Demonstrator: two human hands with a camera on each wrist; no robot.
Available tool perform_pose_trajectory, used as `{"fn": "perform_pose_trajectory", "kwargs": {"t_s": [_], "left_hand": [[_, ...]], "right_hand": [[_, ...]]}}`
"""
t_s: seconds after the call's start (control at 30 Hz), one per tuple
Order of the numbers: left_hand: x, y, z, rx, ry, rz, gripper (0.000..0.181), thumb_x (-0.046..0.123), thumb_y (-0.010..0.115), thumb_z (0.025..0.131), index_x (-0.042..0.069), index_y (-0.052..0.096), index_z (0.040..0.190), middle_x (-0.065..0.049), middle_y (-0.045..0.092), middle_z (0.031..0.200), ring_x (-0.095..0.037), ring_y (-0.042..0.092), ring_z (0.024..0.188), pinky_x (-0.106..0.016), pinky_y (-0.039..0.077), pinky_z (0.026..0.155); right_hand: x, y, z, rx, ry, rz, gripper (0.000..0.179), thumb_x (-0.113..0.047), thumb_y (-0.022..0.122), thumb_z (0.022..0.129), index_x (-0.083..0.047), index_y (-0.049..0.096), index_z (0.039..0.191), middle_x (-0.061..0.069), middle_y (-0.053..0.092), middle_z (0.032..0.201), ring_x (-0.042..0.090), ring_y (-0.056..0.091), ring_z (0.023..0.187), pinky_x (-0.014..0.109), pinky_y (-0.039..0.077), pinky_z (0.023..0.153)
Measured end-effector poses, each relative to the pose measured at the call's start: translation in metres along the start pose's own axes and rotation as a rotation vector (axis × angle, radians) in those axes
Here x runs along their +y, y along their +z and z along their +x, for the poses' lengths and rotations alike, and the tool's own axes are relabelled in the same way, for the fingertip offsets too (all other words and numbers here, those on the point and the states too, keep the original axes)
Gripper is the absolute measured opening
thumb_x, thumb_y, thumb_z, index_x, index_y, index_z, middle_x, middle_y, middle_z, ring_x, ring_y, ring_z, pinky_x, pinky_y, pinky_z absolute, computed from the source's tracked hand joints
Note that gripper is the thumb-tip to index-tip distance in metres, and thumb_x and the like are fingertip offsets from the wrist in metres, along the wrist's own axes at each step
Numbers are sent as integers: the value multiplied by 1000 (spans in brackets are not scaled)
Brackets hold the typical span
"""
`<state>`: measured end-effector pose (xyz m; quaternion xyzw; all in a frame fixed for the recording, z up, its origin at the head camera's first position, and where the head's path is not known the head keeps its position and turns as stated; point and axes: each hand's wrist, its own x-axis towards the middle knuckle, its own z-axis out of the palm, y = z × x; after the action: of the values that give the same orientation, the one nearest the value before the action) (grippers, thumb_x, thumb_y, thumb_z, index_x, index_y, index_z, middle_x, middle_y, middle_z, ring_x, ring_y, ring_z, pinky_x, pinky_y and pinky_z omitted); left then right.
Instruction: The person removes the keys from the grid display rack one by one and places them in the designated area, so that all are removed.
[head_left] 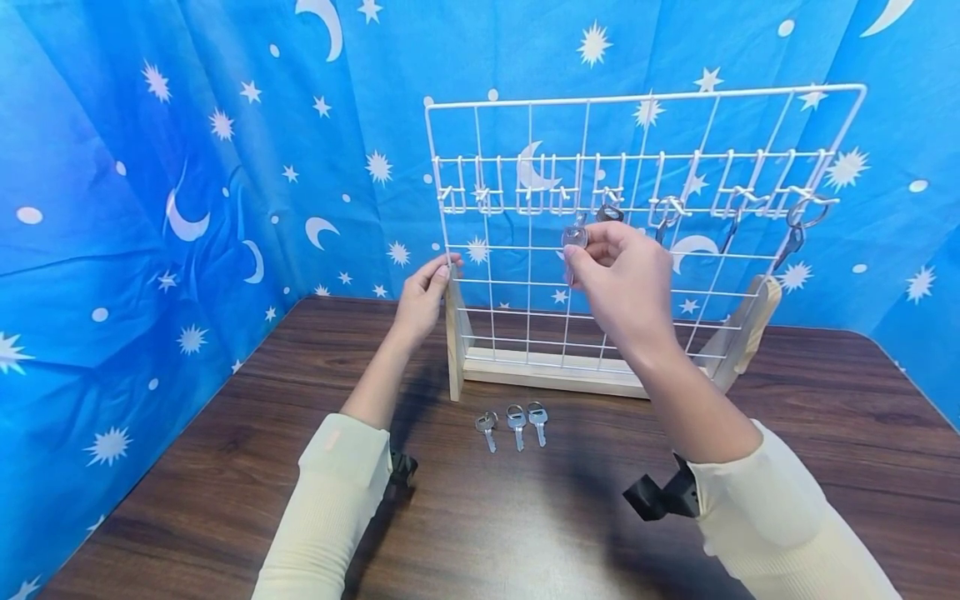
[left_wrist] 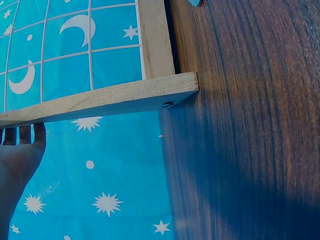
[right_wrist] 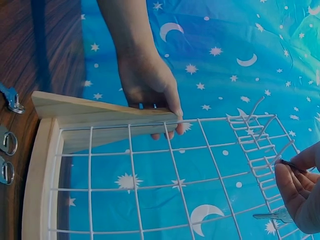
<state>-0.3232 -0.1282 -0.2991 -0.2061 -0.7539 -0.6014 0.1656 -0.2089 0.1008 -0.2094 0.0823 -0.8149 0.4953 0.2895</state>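
Cream sleeves [head_left: 780, 508] nearest, stretched over dark table [head_left: 465, 517]. Right hand [head_left: 628, 283] pinches key [head_left: 575, 238] before white wire rack [head_left: 555, 377]; left hand [head_left: 422, 303] grips rack's left wooden side [head_left: 455, 350]. Three loose keys [head_left: 516, 419] lie near side; hanging keys [head_left: 795, 240] toward right.

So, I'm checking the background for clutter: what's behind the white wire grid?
In the head view, a blue curtain with white stars and moons shows through the white wire grid, plus, lower down, some dark tabletop. Whatever lies behind the right hand and its key is covered.

Silver key [head_left: 575, 237] — pinched, blade down — near white rack [head_left: 587, 100].
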Motion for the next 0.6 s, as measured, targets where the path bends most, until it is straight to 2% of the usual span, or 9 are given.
{"fn": "perform_pose_trajectory", "kwargs": {"t_s": [0.3,0.6], "left_hand": [[0,0,0,3,-8,-5,35,21,39,101,1,53,127,-14,57,122,-24,55,112,-33,42,96],[1,0,0,-1,-14,-4,37,21,39,101,0,52,128,-13,57,123,-24,54,113,-33,41,97]], "right_hand": [[13,1,-12,-14,4,-22,14,-15,63,89,-3,66,96,8,68,77,16,66,69,17,49,59],[30,10,-23,-67,8,16,10,-9,63,88,0,65,92,10,67,75,16,66,62,17,52,57]]}}
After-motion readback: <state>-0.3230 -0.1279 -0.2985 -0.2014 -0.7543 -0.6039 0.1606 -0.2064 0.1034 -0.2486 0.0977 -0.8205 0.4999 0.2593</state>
